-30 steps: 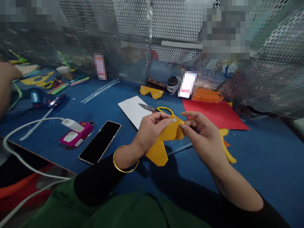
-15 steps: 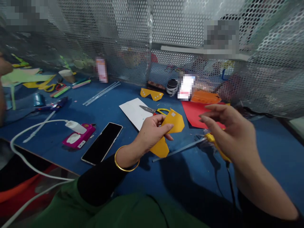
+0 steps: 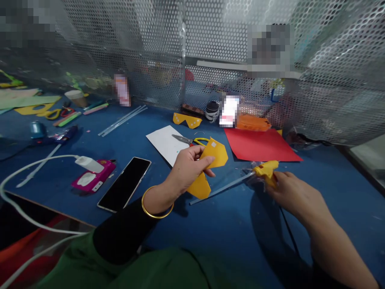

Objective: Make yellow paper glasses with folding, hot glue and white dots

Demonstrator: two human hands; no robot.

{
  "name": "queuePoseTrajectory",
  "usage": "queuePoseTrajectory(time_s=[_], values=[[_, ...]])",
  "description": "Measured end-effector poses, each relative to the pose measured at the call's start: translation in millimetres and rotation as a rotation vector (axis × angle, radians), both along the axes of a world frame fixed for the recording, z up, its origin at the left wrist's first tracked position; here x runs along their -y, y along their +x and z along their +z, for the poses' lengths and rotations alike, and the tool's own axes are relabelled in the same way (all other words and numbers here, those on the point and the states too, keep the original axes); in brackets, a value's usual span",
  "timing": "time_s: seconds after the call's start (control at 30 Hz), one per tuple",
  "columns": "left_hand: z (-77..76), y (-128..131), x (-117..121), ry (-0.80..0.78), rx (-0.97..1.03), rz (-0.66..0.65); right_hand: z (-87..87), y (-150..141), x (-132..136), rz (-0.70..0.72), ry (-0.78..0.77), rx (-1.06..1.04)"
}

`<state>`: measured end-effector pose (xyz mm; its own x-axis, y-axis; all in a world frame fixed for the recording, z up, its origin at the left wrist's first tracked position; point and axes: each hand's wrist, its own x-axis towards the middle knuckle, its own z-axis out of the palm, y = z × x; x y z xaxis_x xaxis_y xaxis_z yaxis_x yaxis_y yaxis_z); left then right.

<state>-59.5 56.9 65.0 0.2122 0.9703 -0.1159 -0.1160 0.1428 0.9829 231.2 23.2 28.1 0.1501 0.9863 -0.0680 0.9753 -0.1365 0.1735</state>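
My left hand (image 3: 190, 166) pinches a yellow paper cut-out (image 3: 219, 154) between thumb and fingers; a small pale square sits near its top edge. The lower lobe of the cut-out shows beneath the hand. On the right, my right hand (image 3: 296, 196) is closed around the handle of a yellow glue gun (image 3: 266, 169). A long clear glue stick (image 3: 222, 188) sticks out from the gun toward the left. Scissors with yellow handles (image 3: 188, 139) lie just beyond my left hand, partly on a white sheet (image 3: 164, 141).
Red paper (image 3: 261, 145) lies at the back right. A yellow mask-shaped cut-out (image 3: 187, 120) rests near the mesh wall. To the left are a black phone (image 3: 124, 184), a magenta power socket (image 3: 93, 176) with a white cable, a blue glue gun (image 3: 57, 136) and clear glue sticks (image 3: 123, 120).
My right hand has let go of the yellow cut-out, moved right and closed on the glue gun. My left hand still holds the cut-out. The person at far left has moved out of view.
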Motion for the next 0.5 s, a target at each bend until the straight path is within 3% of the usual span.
queuePoseTrajectory(time_s=[0.23, 0.5], values=[[0.7, -0.2, 0.3, 0.005, 0.017, 0.013, -6.8, -3.5, -0.6, -0.008, 0.024, 0.05], [-0.1, -1.1, -0.5, -0.006, 0.026, 0.026, -9.9, -8.4, -1.1, -0.039, 0.182, 0.056]])
